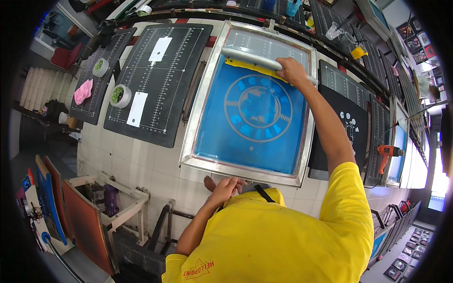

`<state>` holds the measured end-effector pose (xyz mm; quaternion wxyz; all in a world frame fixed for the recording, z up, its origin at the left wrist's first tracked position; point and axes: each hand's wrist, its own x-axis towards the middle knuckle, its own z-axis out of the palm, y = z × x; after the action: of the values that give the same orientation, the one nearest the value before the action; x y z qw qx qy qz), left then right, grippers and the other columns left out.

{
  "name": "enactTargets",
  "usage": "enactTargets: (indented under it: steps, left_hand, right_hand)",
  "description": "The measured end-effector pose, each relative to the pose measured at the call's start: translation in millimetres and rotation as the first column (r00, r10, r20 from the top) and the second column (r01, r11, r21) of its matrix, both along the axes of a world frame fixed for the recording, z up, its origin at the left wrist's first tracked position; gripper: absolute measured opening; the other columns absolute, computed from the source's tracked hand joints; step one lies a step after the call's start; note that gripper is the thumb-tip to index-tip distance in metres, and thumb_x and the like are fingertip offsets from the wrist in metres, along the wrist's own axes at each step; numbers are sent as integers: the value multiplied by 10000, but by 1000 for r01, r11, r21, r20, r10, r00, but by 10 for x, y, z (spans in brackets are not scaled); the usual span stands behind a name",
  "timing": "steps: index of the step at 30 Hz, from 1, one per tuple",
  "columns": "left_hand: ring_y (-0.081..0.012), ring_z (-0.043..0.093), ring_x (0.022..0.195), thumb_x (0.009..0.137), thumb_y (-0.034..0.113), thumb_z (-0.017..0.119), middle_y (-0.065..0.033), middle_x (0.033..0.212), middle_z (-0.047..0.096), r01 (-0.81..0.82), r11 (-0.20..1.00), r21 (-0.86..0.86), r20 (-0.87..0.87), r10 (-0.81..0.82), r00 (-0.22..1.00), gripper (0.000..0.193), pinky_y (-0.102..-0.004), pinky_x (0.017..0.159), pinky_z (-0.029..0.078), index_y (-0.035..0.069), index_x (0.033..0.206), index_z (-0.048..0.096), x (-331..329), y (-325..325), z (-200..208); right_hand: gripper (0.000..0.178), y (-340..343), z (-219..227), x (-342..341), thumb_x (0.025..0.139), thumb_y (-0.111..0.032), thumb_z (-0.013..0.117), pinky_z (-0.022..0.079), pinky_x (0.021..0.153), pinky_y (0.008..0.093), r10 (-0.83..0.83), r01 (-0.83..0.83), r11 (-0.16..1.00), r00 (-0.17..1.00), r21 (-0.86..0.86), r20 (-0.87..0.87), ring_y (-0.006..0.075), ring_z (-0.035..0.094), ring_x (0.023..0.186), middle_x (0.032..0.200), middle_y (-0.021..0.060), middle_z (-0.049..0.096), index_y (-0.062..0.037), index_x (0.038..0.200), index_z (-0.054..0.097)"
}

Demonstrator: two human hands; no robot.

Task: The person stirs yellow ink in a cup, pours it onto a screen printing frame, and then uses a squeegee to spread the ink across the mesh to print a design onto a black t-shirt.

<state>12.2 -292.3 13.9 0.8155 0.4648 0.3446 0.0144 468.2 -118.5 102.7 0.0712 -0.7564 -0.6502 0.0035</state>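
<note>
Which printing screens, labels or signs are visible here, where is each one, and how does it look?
Printing screen: centre, metal frame, blue mesh with round design; right hand on the squeegee, left hand at the near frame edge.
White labels: rectangular, on the black ruled board, left.
Framed screens: lower left, upright, orange and blue.

Bright, even daylight throughout. Blown-out white glare from windows [436,179] at the far right edge. Soft, faint shadows only. Sharp at centre, around the fingers [288,63]; slightly smeared outward. Strong fisheye bending of straight edges, black vignette ringing everything.
</note>
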Motion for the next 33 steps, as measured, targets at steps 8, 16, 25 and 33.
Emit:
enactTargets:
  steps: [8,16,25,33]
  left_hand:
    - [-91,429,566,1081,394,361,9,634,487,241,971,-6,-50,-241,969,515,-249,561,383,9,909,655,122,-39,-143]
    - [-147,417,565,1084,356,361,-19,599,431,65,968,241,75,-85,994,519,-314,580,368,26,711,506,206,-251,-347]
    - [-148,379,550,1089,337,351,-29,598,392,91,986,143,106,-106,989,506,-325,558,341,37,686,408,180,-281,-428]
    - [-132,364,540,1085,382,358,-17,597,391,76,991,112,149,-93,985,508,-316,540,335,41,716,434,171,-319,-514]
  right_hand:
    - [360,88,151,130,763,-269,706,524,829,477,-36,35,998,999,-51,-18,360,655,955,920,161,696,-135,1095,673]
    - [311,-66,102,102,775,-249,715,525,824,479,-59,59,998,998,-22,-8,357,648,957,963,150,678,-135,1060,664]
    - [338,-151,116,-56,775,-248,745,530,836,477,3,-2,1000,1000,24,-14,358,641,973,987,145,683,-127,1081,667]
    - [335,-95,169,-122,772,-265,737,528,844,476,-50,50,999,999,-12,1,360,650,965,953,151,688,-126,1071,676]
